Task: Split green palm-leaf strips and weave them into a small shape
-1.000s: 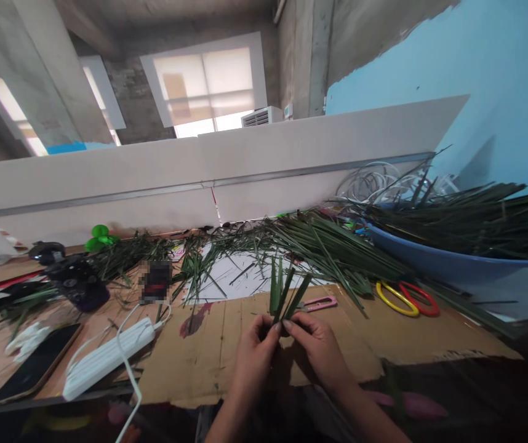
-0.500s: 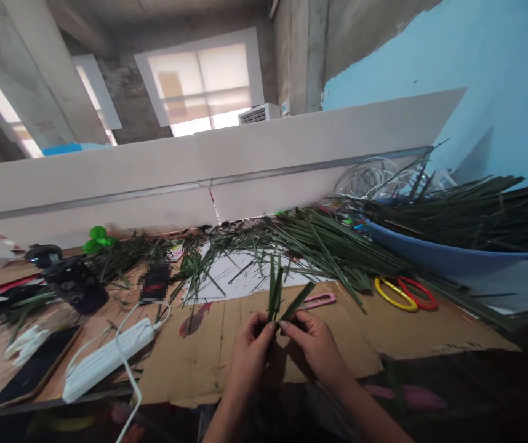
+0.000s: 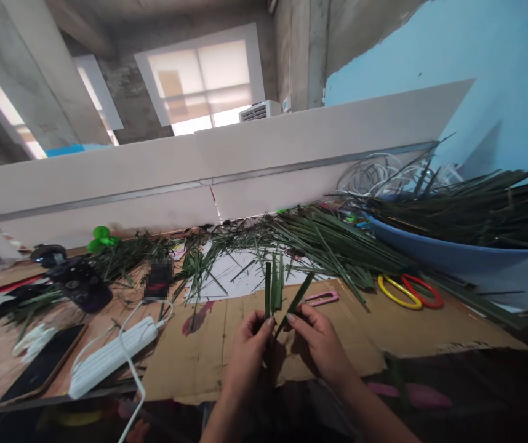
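Green palm-leaf strips [image 3: 268, 289] stand upright out of my left hand [image 3: 253, 338], its thumb and fingers pinched round their lower ends. My right hand [image 3: 313, 332] pinches another leaf strip [image 3: 300, 293], which slants up to the right. The lower ends of the strips come close together between my hands; whether they are folded into each other I cannot make out. Both hands are above a brown cardboard sheet [image 3: 213, 363]. Just beyond my right hand lies a pink-handled cutter [image 3: 322, 298].
Scissors with yellow and red handles [image 3: 400, 292] lie on the right, before a blue basin [image 3: 448, 246] full of leaves. Leaf bundles [image 3: 333, 240] cover the back. On the left are a white power strip [image 3: 111, 357], a phone [image 3: 45, 363] and a dark cup [image 3: 79, 280].
My hands have drawn slightly apart, the right one moving right with its strip. The strips in my left hand stand more upright and spread. The view has shifted a little.
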Available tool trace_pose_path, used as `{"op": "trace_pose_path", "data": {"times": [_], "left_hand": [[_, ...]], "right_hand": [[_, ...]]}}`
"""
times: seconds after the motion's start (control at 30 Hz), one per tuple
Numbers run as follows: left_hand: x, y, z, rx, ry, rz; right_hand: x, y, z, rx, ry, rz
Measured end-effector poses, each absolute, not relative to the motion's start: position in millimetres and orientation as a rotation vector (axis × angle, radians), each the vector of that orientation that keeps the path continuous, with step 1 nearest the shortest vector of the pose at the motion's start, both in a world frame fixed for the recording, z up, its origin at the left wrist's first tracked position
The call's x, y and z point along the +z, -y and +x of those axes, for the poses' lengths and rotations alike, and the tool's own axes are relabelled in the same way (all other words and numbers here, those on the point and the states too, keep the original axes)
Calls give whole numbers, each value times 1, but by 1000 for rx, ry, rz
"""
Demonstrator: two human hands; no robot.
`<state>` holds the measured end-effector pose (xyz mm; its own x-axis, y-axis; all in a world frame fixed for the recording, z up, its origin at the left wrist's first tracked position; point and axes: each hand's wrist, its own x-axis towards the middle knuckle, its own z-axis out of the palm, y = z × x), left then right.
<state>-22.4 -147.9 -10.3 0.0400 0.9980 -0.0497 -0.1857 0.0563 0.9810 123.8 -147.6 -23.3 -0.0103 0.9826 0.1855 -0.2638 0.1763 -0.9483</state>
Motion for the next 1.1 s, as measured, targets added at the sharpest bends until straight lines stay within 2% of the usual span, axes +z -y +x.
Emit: {"op": "trace_pose_path", "data": {"times": [0.37,1.1], "left_hand": [[-8,150,-24,1254,-991,949],[-25,146,-31,1279,-879,877]], "right_hand": [[-26,145,120,1206,1396,-933],[-25,148,121,1239,1258,-903]]}}
